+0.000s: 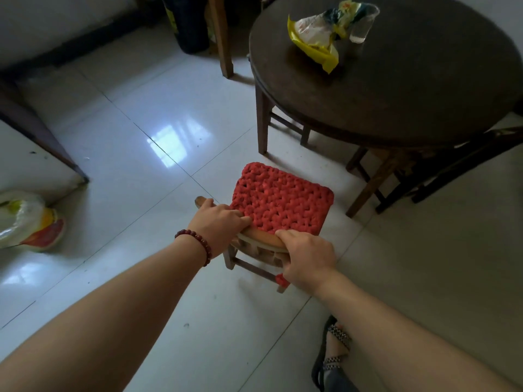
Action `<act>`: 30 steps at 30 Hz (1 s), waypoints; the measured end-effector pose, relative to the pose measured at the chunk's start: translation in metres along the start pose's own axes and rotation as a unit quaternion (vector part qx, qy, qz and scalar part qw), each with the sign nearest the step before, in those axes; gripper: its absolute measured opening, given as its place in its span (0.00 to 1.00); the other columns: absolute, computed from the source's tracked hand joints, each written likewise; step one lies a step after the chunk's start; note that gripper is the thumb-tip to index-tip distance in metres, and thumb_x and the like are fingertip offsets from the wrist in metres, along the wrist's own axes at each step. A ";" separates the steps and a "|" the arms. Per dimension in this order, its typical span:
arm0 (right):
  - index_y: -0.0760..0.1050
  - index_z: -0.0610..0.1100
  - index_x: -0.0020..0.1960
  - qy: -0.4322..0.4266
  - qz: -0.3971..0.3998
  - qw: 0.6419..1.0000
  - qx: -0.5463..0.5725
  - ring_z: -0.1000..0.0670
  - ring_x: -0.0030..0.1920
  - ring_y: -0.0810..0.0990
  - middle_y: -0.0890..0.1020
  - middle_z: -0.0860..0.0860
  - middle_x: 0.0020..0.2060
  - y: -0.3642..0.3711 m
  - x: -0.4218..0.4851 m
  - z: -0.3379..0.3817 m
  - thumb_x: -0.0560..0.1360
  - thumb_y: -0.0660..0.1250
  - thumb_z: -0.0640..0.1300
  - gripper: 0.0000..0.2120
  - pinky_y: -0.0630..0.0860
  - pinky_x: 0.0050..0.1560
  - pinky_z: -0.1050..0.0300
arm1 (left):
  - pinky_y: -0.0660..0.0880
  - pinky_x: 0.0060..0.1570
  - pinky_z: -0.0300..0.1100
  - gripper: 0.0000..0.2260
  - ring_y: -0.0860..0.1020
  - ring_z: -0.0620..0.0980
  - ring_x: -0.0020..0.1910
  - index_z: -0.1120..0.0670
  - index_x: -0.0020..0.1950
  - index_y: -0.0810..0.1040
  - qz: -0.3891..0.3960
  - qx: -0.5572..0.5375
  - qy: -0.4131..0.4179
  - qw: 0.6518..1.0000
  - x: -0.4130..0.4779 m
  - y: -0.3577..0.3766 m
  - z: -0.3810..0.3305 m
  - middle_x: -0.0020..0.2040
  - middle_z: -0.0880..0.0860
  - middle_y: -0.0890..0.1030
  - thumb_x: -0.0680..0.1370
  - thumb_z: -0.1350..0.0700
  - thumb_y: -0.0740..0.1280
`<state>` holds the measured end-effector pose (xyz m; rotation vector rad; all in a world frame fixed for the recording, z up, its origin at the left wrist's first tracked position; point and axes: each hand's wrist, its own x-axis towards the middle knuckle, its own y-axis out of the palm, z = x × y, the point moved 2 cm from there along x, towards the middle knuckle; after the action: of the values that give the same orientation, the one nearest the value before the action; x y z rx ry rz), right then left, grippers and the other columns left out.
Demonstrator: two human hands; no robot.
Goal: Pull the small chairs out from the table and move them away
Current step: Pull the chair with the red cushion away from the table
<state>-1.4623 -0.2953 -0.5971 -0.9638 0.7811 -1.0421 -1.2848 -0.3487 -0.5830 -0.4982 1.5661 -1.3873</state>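
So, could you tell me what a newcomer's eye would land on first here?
Most likely the red crocheted cushion on the small chair at centre, with the left hand and right hand gripping its curved backrest. Next, the dark round table at upper right, carrying a yellow bag and clear cup.

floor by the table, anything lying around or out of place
Yes: a crumpled plastic bag lies loose on the floor tiles at far left, beside a cabinet. On the round table, another crumpled bag sits beside a clear cup. Nothing looks spilled.
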 end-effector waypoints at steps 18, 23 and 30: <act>0.73 0.48 0.60 -0.071 -0.018 0.997 0.002 0.46 0.48 0.79 0.81 0.51 0.50 0.029 -0.129 0.094 0.71 0.65 0.45 0.18 0.69 0.40 0.58 | 0.65 0.59 0.51 0.14 0.75 0.48 0.53 0.43 0.60 0.70 -0.020 -0.014 -0.031 0.999 -0.173 0.042 -0.039 0.52 0.43 0.79 0.76 0.54 0.64; 0.73 0.48 0.59 -0.078 -0.020 0.997 0.013 0.45 0.47 0.80 0.82 0.50 0.49 0.046 -0.166 0.116 0.71 0.65 0.44 0.16 0.69 0.40 0.57 | 0.61 0.65 0.59 0.18 0.75 0.49 0.56 0.43 0.63 0.68 -0.009 -0.002 -0.037 0.999 -0.213 0.060 -0.052 0.55 0.42 0.77 0.75 0.57 0.65; 0.73 0.48 0.59 -0.079 -0.018 0.997 0.010 0.45 0.47 0.79 0.81 0.50 0.49 0.075 -0.208 0.160 0.72 0.65 0.45 0.15 0.69 0.40 0.57 | 0.59 0.66 0.61 0.18 0.74 0.49 0.56 0.43 0.62 0.69 0.000 -0.021 -0.037 0.999 -0.271 0.093 -0.053 0.55 0.42 0.78 0.75 0.57 0.66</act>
<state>-1.3627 -0.0413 -0.5875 -1.0339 0.6228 -0.9902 -1.1774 -0.0783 -0.5717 -0.5692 1.5370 -1.3242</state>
